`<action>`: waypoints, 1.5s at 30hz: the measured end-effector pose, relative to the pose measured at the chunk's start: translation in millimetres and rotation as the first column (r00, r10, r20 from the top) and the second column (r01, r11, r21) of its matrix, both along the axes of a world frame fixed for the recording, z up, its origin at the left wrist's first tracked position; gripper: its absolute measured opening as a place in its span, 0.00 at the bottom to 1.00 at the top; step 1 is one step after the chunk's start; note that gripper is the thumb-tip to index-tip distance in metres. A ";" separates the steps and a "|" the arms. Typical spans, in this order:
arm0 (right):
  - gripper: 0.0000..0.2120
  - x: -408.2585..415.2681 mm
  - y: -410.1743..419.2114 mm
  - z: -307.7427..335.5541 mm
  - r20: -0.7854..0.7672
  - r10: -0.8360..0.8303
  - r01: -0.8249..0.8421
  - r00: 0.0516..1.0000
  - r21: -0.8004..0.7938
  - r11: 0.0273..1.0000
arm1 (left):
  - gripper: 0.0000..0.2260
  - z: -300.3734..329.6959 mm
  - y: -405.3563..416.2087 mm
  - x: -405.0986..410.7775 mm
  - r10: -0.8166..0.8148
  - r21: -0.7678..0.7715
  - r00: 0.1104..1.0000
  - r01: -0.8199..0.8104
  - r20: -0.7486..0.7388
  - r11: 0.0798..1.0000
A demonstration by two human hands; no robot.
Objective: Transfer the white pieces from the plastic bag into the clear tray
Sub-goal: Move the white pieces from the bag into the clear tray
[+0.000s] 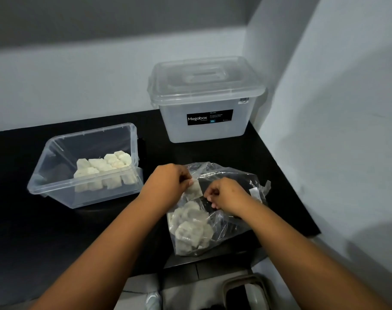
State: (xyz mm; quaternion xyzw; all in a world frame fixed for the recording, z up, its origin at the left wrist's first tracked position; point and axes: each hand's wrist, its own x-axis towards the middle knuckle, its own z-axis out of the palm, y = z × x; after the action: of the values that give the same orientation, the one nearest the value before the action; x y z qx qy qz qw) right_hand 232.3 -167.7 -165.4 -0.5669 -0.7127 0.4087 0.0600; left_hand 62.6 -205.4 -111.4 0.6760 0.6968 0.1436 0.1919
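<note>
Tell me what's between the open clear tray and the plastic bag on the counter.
In the head view, the left hand and its forearm cross that stretch, pinching a white piece; otherwise only bare black counter separates the clear tray and the plastic bag.

**Around the work area: counter, storage box and walls**

A black countertop (213, 153) runs from left to right and ends at a pale wall (336, 130) on the right. Beyond the hands, toward the back right corner, stands a lidded translucent storage box (204, 101). Its lid is on and has a moulded handle on top. A black label (209, 117) on the front reads "Megabox". Behind the counter, a light grey back wall (101, 74) darkens toward the top. Below the forearms, past the counter's near edge, sits a grey and dark object (246, 291), too cropped to identify.
</note>
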 end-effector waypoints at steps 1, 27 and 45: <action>0.06 -4.4 2.4 -1.7 0.021 0.020 -0.020 1.000 -0.004 1.000 | 0.08 0.7 -1.7 -3.7 0.009 -0.008 1.000 -0.009 -0.009 1.000; 0.02 -4.6 -0.4 21.2 0.135 0.141 -0.163 0.981 0.167 0.972 | 0.02 -15.1 -11.2 -23.1 0.048 -0.204 0.994 -0.027 0.099 0.979; 0.02 -27.7 15.5 125.9 -0.044 0.240 -0.212 0.970 0.335 0.918 | 0.06 70.8 1.4 -57.4 0.001 0.001 0.999 -0.001 0.054 1.000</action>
State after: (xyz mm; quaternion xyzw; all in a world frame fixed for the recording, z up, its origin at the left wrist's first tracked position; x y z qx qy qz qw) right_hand 204.6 -152.3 -39.5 -0.4451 -0.8282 0.3123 0.1358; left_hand 5.2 -204.0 -40.6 0.6715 0.6918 0.1623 0.2102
